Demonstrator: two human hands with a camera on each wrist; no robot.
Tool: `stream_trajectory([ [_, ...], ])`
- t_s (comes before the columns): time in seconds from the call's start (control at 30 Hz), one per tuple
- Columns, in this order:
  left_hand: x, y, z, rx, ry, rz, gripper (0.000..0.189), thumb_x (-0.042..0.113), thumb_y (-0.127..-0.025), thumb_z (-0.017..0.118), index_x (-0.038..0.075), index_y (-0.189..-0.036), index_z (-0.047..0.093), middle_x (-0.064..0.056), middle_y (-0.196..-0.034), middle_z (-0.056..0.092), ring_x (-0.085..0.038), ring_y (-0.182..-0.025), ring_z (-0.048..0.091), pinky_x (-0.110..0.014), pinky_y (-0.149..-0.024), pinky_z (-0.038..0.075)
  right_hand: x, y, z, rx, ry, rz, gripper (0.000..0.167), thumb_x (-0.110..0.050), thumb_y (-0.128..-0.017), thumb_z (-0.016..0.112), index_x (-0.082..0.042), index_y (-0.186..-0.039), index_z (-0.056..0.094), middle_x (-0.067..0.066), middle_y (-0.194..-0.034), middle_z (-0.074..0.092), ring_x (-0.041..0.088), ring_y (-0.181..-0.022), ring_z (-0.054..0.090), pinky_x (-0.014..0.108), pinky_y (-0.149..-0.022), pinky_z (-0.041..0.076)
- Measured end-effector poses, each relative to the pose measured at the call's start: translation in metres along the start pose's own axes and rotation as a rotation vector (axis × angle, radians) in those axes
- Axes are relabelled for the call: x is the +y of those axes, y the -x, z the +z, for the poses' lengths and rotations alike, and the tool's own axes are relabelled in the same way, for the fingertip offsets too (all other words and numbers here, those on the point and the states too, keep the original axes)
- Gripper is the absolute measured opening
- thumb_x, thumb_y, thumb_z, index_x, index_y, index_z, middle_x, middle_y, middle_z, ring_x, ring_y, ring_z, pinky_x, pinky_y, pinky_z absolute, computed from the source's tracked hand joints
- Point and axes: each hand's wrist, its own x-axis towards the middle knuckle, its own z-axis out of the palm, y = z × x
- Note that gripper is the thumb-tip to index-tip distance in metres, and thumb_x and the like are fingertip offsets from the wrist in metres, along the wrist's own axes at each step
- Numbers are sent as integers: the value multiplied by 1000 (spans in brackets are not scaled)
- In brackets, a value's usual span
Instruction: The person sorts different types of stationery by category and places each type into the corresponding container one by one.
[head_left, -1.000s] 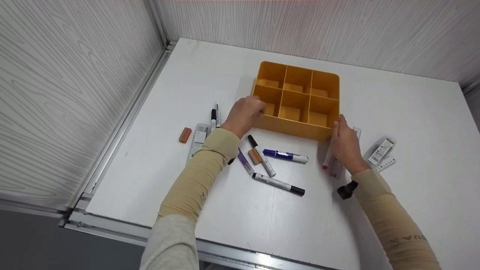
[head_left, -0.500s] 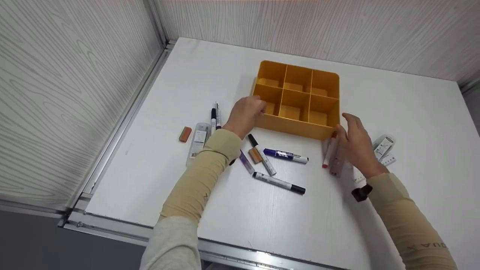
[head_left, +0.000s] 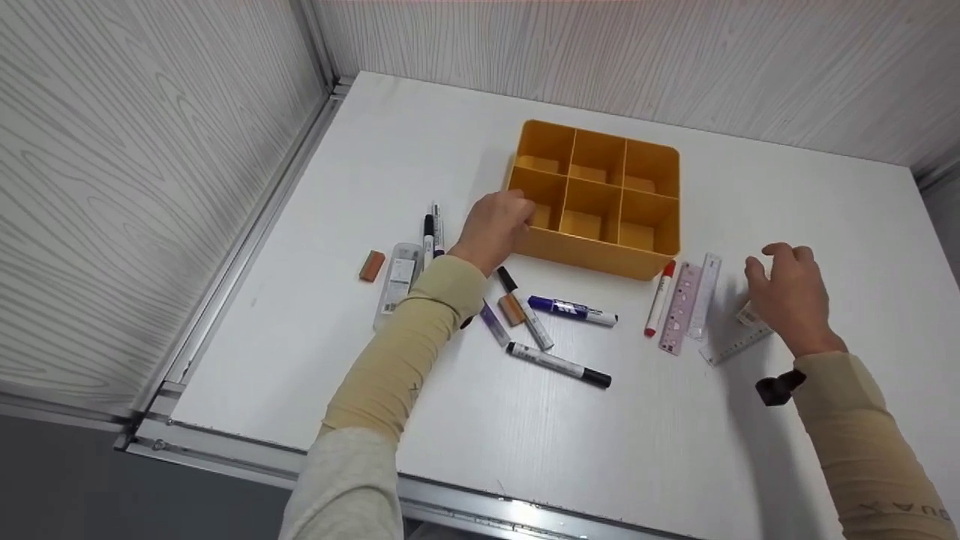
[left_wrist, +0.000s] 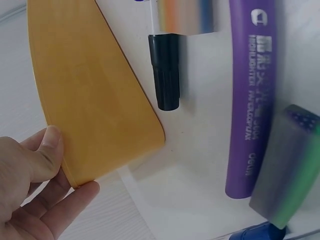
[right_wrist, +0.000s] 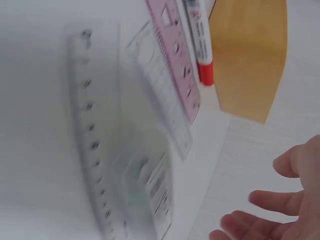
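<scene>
My left hand [head_left: 491,229] pinches the near left corner of a yellow six-compartment box [head_left: 592,255], thumb and fingers over its rim, as the left wrist view shows. My right hand [head_left: 791,300] hovers past the box's right side with fingers spread and nothing between them. Below it lie a clear ruler [head_left: 735,346] and a small clear case with a printed label [right_wrist: 159,190], largely covered by the hand in the head view. Beside these are another clear ruler [head_left: 703,296], a pink ruler [head_left: 681,309] and a red-capped marker [head_left: 660,300].
In front of the box lie a blue marker [head_left: 571,310], black-capped markers [head_left: 559,365], a purple highlighter [left_wrist: 252,100] and a small block [head_left: 511,309]. Left of my forearm are another block [head_left: 371,266], a clear case [head_left: 397,289] and pens [head_left: 429,236]. Panels wall the table's back and left.
My right hand has left the box's right side and moved right, over the clear case, uncovering the pink and clear rulers. My left hand stays on the box, which has hardly moved.
</scene>
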Motion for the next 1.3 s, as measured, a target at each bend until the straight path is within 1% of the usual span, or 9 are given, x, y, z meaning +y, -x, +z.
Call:
stream_trajectory([
  [0.1, 0, 0, 1, 3, 7, 9, 13, 6, -92, 68, 7, -102, 76, -7, -100, 70, -21, -94, 67, -28, -84, 56, 12, 2, -3, -128, 105, 56, 69, -45, -104, 31, 14, -140, 33, 48, -134, 29, 51, -96, 52, 58, -71, 48],
  [0.2, 1, 0, 0, -1, 12, 7, 12, 6, -93, 67, 7, -102, 75, -7, -100, 70, -21, -94, 67, -28, -84, 56, 17, 4, -2, -234, 190, 87, 78, -51, -102, 32, 16, -142, 25, 50, -131, 25, 46, -80, 54, 50, -58, 47],
  [0.33, 4, 1, -2, -12, 15, -10, 13, 7, -92, 68, 8, -104, 75, -6, -102, 70, -20, -95, 66, -27, -86, 55, 17, 6, 3, -295, 205, 125, 84, -53, -100, 39, 16, -144, 20, 48, -128, 25, 41, -75, 51, 45, -58, 45],
  [0.47, 6, 3, -4, -20, 11, -20, 14, 10, -92, 69, 8, -105, 74, -6, -102, 70, -20, -95, 66, -27, -86, 55, 13, 5, 8, -297, 161, 146, 81, -44, -97, 49, 17, -143, 22, 47, -129, 24, 42, -79, 50, 45, -63, 46],
  [0.57, 6, 4, -6, -16, 6, -22, 14, 11, -92, 69, 8, -105, 74, -6, -101, 69, -20, -94, 65, -27, -85, 54, 11, 3, 11, -292, 145, 150, 78, -37, -95, 52, 18, -143, 22, 48, -132, 18, 45, -80, 50, 44, -62, 47],
  [0.83, 8, 6, -5, -32, 17, -32, 15, 10, -92, 69, 8, -106, 73, -6, -103, 69, -21, -96, 65, -27, -87, 54, 10, 2, 19, -319, 166, 163, 87, -42, -94, 53, 16, -147, 14, 51, -137, 7, 48, -83, 50, 47, -63, 51],
  [1.03, 6, 5, -3, -11, 10, -24, 13, 10, -92, 69, 8, -104, 75, -6, -102, 70, -21, -97, 67, -28, -87, 55, 12, 0, 22, -314, 168, 154, 75, -45, -96, 51, 5, -146, 29, 48, -138, 10, 45, -78, 52, 43, -59, 46],
  [1.17, 6, 5, 0, -5, 12, -13, 13, 8, -92, 68, 8, -103, 76, -6, -101, 71, -21, -96, 67, -28, -86, 55, 15, 1, 24, -303, 156, 148, 65, -40, -96, 51, 1, -144, 36, 47, -138, 12, 43, -73, 52, 41, -57, 45],
  [1.3, 7, 4, 2, -5, 17, -3, 13, 8, -93, 67, 8, -103, 76, -6, -100, 71, -21, -95, 67, -28, -85, 55, 18, 2, 23, -271, 139, 144, 60, -35, -96, 49, -1, -144, 40, 46, -140, 17, 45, -77, 53, 43, -60, 46],
])
